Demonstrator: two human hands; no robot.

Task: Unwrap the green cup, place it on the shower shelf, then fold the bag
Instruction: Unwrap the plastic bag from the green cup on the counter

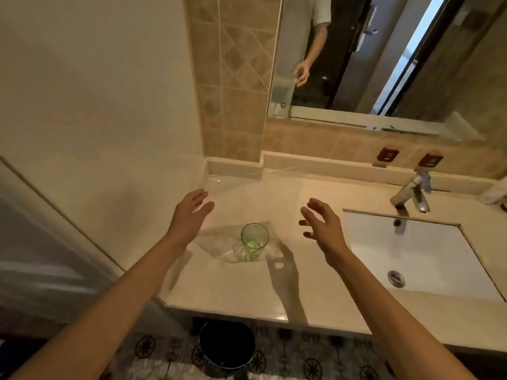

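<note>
A green translucent cup [255, 237] stands upright on the beige counter [236, 286], its base sitting in a crumpled clear plastic bag [219, 242] that spreads flat around it. My left hand [189, 212] hovers above and to the left of the cup, fingers straight and relaxed, holding nothing. To the cup's right, my right hand [322, 229] floats with fingers spread and slightly bent, also empty. Neither hand touches the cup or the bag.
A white sink [444, 259] with a chrome tap [411, 193] lies to the right. A mirror [384, 56] hangs above the tiled backsplash. Another clear plastic sheet [219, 182] lies in the back left corner. A black bin [226, 346] stands under the counter.
</note>
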